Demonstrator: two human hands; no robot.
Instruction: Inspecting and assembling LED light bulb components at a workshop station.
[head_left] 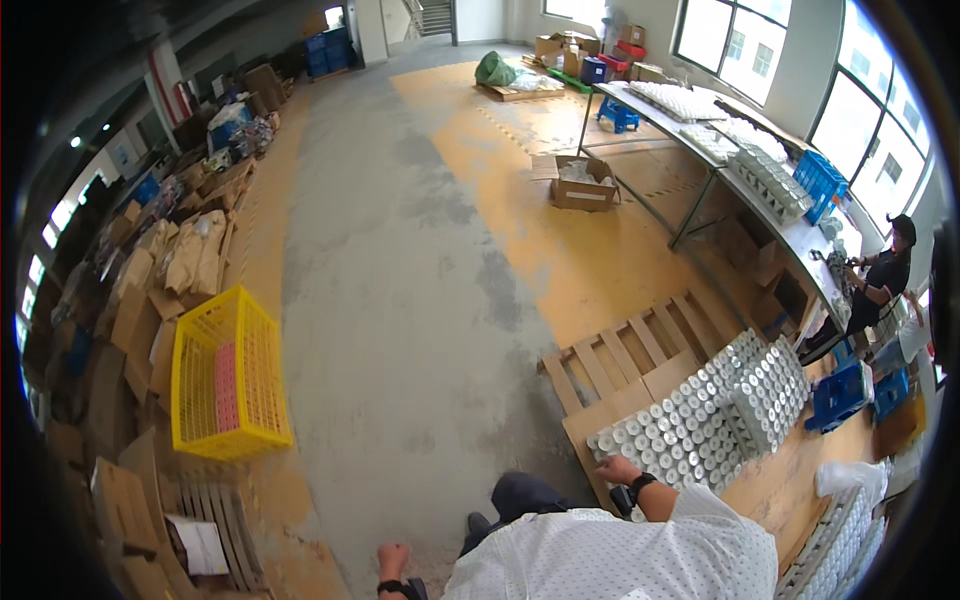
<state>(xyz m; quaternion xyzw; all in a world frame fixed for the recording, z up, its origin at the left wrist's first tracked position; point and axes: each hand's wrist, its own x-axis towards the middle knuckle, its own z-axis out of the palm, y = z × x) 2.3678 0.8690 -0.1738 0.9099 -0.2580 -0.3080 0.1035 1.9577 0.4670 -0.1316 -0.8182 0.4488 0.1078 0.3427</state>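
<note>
My left hand [393, 557] hangs low at the bottom edge, over the grey floor beside my leg. Its fingers look curled in, and nothing shows in them. My right hand [617, 468] is at the near left edge of a block of round, silver-topped pieces [690, 430] packed in rows on a pallet. The fingers of that hand are bent closed; whatever they may hold is hidden. A dark band circles each wrist. A second, higher stack of the same round pieces [768, 400] stands just to the right.
The wooden pallet [625, 355] reaches beyond the stacks. At left stands a yellow mesh crate [232, 380] before piled cardboard. An open carton [583, 185] sits by a long table [690, 150]. A person [880, 280] works at its near end, close to blue crates [838, 397].
</note>
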